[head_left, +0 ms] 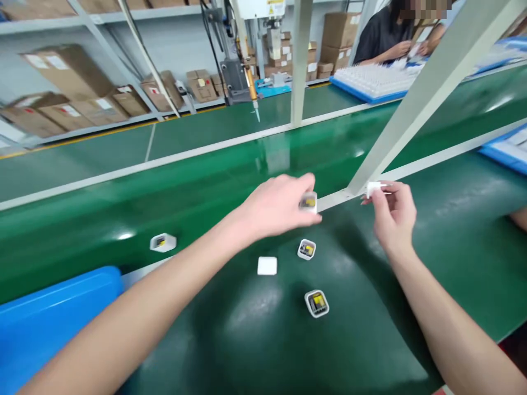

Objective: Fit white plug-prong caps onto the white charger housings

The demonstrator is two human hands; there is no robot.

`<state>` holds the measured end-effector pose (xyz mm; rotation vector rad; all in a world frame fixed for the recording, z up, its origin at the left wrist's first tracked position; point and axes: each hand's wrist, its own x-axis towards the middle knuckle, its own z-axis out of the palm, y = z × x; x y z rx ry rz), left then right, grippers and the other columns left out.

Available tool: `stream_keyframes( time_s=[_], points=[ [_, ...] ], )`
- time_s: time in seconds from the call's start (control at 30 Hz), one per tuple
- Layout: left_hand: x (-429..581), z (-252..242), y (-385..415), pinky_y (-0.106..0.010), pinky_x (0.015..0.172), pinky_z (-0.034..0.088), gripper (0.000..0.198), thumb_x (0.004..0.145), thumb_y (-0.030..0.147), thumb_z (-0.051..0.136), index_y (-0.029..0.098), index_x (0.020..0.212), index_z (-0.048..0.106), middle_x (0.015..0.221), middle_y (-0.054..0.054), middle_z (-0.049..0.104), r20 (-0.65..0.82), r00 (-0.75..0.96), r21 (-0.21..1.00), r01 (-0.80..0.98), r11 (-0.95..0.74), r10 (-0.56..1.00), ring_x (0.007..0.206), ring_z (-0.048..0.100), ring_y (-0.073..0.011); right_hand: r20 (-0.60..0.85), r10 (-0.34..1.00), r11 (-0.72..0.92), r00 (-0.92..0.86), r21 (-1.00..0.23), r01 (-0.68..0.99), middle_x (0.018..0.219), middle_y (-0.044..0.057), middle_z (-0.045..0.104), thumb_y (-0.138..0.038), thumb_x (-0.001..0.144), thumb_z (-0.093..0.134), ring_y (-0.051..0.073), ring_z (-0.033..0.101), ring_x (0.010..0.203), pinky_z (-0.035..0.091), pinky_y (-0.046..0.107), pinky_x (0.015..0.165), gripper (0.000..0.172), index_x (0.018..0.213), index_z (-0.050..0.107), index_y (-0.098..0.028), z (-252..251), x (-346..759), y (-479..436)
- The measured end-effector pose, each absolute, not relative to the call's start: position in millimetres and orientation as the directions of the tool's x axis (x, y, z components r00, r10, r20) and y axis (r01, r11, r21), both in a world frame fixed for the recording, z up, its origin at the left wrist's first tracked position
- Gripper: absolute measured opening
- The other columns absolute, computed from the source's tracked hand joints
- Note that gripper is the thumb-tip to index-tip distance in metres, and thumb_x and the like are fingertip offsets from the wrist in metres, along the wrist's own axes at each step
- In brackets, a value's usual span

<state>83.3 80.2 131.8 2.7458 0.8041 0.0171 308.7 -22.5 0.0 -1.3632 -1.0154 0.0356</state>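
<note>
My left hand (280, 206) is closed around a small white plastic housing (309, 202) with yellow and black parts inside. It holds the housing over the near edge of the green belt. Out to the right, my right hand (393, 211) pinches a small white plastic piece with thin pins (374, 188) between thumb and fingers. On the dark green table below lie two more open housings, one nearer my hands (307, 249) and one closer to me (317, 303). Left of them rests a flat white cover (267, 266). Another housing (163, 242) lies on the belt at the left.
A blue bin (61, 296) stands at the lower left. A slanted metal post (428, 104) rises beside my right hand. Across the belt are a dispensing machine (251, 82), a blue tray of white parts (370, 82) and a co-worker (382, 33). Cardboard boxes (74, 71) fill shelves behind.
</note>
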Motion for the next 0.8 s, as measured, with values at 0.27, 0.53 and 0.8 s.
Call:
stream_keyframes(
  time_s=[0.27,0.53,0.8],
  points=[
    [-26,61,-73,-0.032,0.06,0.045,0.041,0.091,0.061,0.056,0.025,0.109,0.059,0.087,-0.007,0.074,-0.448,0.597,0.156,0.785,-0.6,0.665,0.079,0.073,-0.0319,0.726,0.684,0.596,0.069,-0.61,0.522,0.109,0.009,0.066,-0.023,0.097,0.064,0.026,0.066,0.099,0.056,0.043,0.081,0.009,0.105,0.063,-0.025,72,231,-101],
    [-40,42,-84,-0.029,0.059,0.041,0.025,0.088,0.045,0.063,0.032,0.109,0.061,0.095,-0.001,0.073,-0.357,0.703,0.42,0.709,-0.566,0.615,0.084,0.071,-0.027,0.328,0.886,0.461,-0.326,-0.566,0.683,0.112,0.009,0.059,-0.022,0.103,0.056,0.021,0.061,0.1,0.056,0.036,0.084,0.01,0.109,0.064,-0.022,53,175,-171],
    [-42,23,-91,-0.03,0.061,0.043,0.019,0.085,0.042,0.065,0.025,0.092,0.061,0.088,-0.002,0.074,-0.238,0.717,0.456,0.678,-0.577,0.655,0.08,0.071,-0.0256,0.267,0.843,0.535,-0.468,-0.317,0.783,0.095,0.008,0.064,-0.022,0.106,0.047,0.021,0.054,0.083,0.051,0.037,0.074,0.019,0.102,0.065,-0.018,35,153,-158]
  ],
)
